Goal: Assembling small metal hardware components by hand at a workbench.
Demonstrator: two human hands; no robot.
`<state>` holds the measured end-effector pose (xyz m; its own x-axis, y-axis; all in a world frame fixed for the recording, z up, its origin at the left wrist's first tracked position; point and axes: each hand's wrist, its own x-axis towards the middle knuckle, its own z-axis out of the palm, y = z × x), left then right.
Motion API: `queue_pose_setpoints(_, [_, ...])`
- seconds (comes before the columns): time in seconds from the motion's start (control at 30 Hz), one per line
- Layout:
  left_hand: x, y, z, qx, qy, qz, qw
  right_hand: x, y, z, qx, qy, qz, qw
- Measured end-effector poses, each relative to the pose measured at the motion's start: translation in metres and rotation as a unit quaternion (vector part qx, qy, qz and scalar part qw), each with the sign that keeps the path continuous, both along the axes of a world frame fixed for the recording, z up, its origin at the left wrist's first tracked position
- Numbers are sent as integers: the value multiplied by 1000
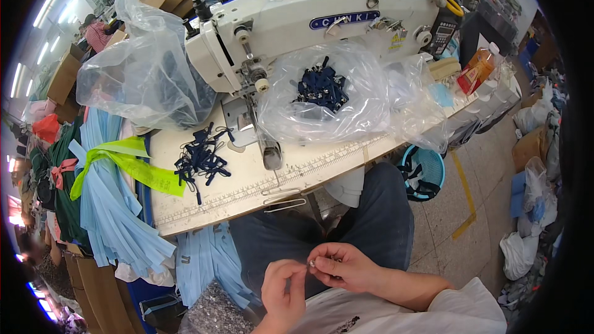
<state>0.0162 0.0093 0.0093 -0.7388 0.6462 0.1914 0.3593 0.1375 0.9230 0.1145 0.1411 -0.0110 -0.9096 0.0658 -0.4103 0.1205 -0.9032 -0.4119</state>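
Note:
My hands meet above my lap, in front of the sewing table. My right hand (344,266) is closed, pinching a small silvery metal piece (312,263) at its fingertips; its exact kind is too small to tell. Beside it, my left hand (283,291) has thumb and fingers pinched together close to the metal piece, and what they hold, if anything, is hidden. A clear bag of many small metal pieces (216,312) rests by my left forearm. On the table lies a pile of navy cord pulls (203,158). Navy pulls with metal bits (322,85) fill an open plastic bag (278,117).
A white sewing machine (278,21) spans the table (334,170). Light blue strips (117,198) and a neon yellow strip (136,170) hang at the left edge. A turquoise basket (433,164) stands right of my knee; a bottle (479,68) sits at the table's right end.

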Motion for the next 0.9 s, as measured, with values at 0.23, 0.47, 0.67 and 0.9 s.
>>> queue_pose_setpoints(0.23, [-2,2,-1,-5,66,-15,998,-1,-2,-2,-13,-2,-3,1000])
queue_pose_setpoints(0.47, [-3,1,-4,-7,64,-4,998,-1,0,-1,-8,-6,-22,1000])
queue_pose_setpoints(0.67, [-4,1,-3,-8,67,-5,998,-2,0,-2,17,-23,-15,999])
queue_pose_setpoints(0.9, [-5,0,-6,-10,81,-8,997,-4,0,-2,19,-30,-5,999])
